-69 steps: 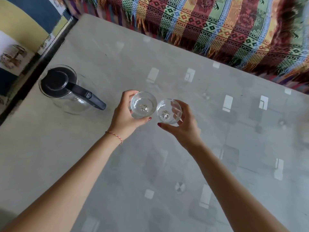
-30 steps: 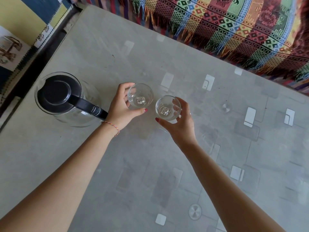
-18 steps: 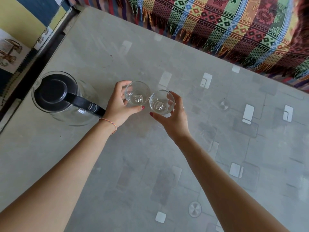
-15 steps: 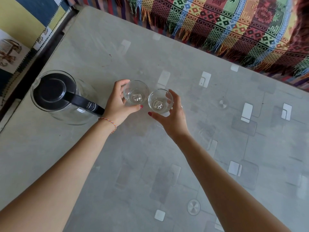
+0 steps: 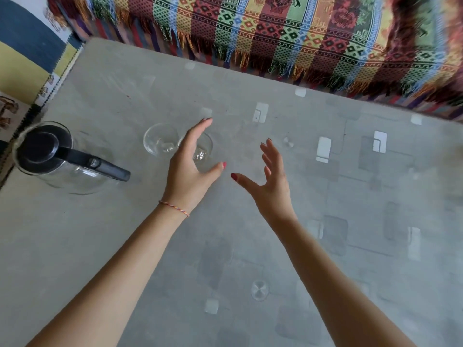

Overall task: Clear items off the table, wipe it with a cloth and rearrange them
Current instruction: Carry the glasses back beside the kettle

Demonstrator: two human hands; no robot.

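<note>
Glasses — two clear tumblers — stand side by side on the grey table (image 5: 325,246), just right of a glass kettle (image 5: 60,159) with a black lid and black handle. One glass (image 5: 160,142) shows in full; the other glass (image 5: 203,152) sits partly behind the left hand (image 5: 190,169). That hand hovers over it with fingers straight and thumb spread, gripping nothing (whether it brushes the rim, I cannot tell). A thin braided bracelet (image 5: 174,208) circles its wrist. The right hand (image 5: 269,181) hangs apart from both glasses, fingers fanned and relaxed, thumb pointing toward the left thumb — it too holds nothing. Both forearms reach in from the near edge. A striped, fringed woven throw (image 5: 300,36) borders the table's far side.
</note>
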